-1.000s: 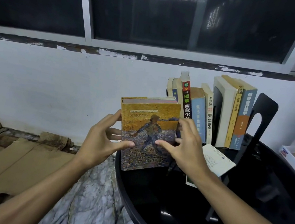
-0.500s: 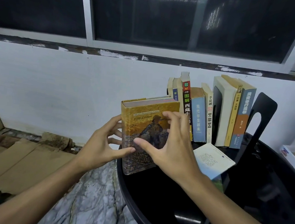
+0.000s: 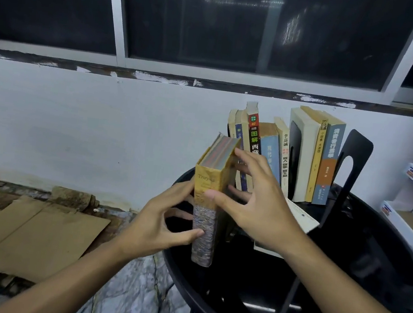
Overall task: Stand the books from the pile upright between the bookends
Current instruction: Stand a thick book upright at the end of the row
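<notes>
Yellow book [image 3: 207, 203] upright (spine facing) between left hand [image 3: 158, 224], right hand [image 3: 253, 214].

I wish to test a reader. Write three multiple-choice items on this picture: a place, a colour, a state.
1. Where does the cardboard lie? A on the window sill; B on the floor, left of the table; C in the white shelf.
2. What colour is the bookend at the row's right end? A black; B white; C red.
3. How is the yellow book held? A flat under one hand; B open in one hand; C upright between both hands.
Key: 1 B, it covers the floor; 2 A, its plate is black; 3 C, left hand and right hand grip it, spine toward the camera.
</notes>
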{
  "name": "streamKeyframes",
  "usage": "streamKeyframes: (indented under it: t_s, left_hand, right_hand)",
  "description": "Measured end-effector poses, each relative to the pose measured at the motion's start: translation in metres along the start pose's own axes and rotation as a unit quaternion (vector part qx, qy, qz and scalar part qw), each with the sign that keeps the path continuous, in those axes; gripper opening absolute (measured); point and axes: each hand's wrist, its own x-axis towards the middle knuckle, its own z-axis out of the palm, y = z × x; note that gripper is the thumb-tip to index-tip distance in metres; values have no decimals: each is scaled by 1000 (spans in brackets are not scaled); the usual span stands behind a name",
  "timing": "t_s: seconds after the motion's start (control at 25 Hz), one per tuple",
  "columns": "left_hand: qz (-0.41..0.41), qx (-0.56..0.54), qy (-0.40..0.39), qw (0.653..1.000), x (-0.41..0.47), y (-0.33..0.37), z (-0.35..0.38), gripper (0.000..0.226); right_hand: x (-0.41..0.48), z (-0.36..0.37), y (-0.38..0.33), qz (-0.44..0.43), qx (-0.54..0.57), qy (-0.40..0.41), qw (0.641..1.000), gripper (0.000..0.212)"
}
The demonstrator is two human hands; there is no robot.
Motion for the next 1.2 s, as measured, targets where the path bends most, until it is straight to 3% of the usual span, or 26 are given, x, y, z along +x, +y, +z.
streamKeyframes:
  t_s: [0.24,0.52,0.68,0.88,1.2]
  left_hand:
    - [33,81,34,996,9,11,37,102]
    - [34,128,86,987,20,17,72,99]
    - [30,125,90,988,20,15,76,99]
    - [29,118,87,989,19,14,76,96]
    - [32,109,77,991,23,19,73,94]
  right_hand:
    - [1,-46,12,10,31,-81,996,75]
    - [-9,-64,20,3,-40,-10,999,50]
    - [-15,-58,-1,39,-97,-12,994,55]
    - [-9,-34,-15,36,-244,125,961,49]
    - [-8,-33,-14,21,-261,162,951,38]
